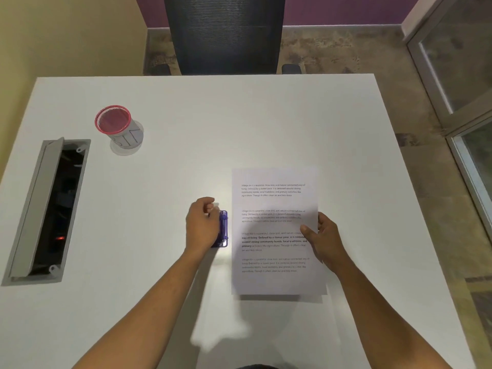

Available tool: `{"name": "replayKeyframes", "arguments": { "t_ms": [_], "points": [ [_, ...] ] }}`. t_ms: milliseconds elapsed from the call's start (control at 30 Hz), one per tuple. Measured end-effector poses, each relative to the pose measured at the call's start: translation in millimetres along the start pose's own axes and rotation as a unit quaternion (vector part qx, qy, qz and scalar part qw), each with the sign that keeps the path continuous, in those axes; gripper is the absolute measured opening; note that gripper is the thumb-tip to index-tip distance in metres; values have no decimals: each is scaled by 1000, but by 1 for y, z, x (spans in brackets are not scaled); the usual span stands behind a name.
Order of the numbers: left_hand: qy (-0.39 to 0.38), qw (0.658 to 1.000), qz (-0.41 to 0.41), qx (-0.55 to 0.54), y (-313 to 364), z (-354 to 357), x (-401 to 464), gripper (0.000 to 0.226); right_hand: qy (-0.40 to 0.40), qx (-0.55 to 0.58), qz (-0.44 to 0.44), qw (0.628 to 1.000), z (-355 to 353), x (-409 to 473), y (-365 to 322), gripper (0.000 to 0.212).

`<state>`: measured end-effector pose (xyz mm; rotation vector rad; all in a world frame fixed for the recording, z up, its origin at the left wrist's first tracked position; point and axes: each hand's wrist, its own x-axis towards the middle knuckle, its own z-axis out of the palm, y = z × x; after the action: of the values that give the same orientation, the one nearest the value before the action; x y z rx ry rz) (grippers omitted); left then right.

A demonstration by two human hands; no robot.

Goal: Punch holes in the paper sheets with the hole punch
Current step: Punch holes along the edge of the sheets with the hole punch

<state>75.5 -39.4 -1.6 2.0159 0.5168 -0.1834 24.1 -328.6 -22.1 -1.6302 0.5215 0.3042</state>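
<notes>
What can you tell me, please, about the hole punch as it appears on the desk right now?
The hole punch is a small, translucent blue-purple one, plastic by the look of it. It lies on the white desk, its long side parallel to the left edge of the paper sheets. The left hand rests over it with curled fingers, hiding its left part. Whether paper is already in its slot is unclear.

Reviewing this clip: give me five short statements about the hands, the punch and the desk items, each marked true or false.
1. The left hand rests on the blue hole punch. True.
2. The right hand holds the paper sheets at their right edge. True.
3. The sheets are blank. False: they carry printed paragraphs.
4. The pink-rimmed cup stands right of the sheets. False: it stands far to their left.
5. The punch lies by the sheets' left edge. True.
</notes>
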Motion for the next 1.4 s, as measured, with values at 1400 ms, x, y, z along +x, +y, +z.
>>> {"name": "replayKeyframes", "arguments": {
  "t_ms": [1400],
  "points": [
    [-17, 998, -63, 21, -45, -3, 7, 16, -11, -11, 25, 1000, 38, 24, 21, 29]
  ]
}}
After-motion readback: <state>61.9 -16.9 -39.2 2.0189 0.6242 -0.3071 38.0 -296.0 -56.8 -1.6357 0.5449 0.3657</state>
